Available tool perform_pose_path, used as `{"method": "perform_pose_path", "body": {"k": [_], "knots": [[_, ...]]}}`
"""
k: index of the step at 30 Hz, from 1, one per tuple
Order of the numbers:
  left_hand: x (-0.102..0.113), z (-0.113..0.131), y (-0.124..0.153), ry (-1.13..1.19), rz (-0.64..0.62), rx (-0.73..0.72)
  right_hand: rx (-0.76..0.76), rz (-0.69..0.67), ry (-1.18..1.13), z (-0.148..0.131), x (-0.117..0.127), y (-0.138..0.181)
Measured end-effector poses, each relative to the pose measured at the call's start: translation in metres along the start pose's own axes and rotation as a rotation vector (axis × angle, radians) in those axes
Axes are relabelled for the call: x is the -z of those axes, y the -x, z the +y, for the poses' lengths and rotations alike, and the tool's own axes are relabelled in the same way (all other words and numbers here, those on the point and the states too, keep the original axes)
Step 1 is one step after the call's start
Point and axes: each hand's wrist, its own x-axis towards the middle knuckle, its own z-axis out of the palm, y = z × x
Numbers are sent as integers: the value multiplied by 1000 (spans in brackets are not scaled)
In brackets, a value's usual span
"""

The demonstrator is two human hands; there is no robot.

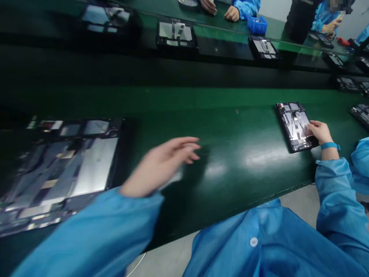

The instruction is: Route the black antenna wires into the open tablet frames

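My right hand (320, 132) grips the near right edge of an opened tablet (295, 125), thumb on top, its silvery batteries and ribbon cables facing up. The fingers beneath it are hidden. A blue band circles that wrist. Over the green bench, my left hand (165, 163) is in the air, slightly blurred, holding nothing, with its fingers stretched to the right and a little curved. Left of it lies a second tablet (93, 165), also without its cover, large in view and blurred; my left sleeve covers part of its lower edge.
A green bench (227, 115) runs across the view. Along the raised shelf at the back sit more opened tablets (175, 32), with a blue bin (257, 25) behind them. Co-workers' hands (232, 13) show beyond. Several tablets (361, 113) lie at the far right beside a neighbour's blue sleeve.
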Motion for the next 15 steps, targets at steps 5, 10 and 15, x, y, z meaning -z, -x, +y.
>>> {"method": "perform_pose_path", "body": {"k": [5,10,15], "knots": [[-109,40,-27,119,-258,-2,152,-172,-81,-28,-45,37],[-111,40,-34,-273,-72,-34,360,-377,-195,-65,-98,98],[-75,7,32,-385,-51,-29,486,-582,-107,-82,-87,151]]}}
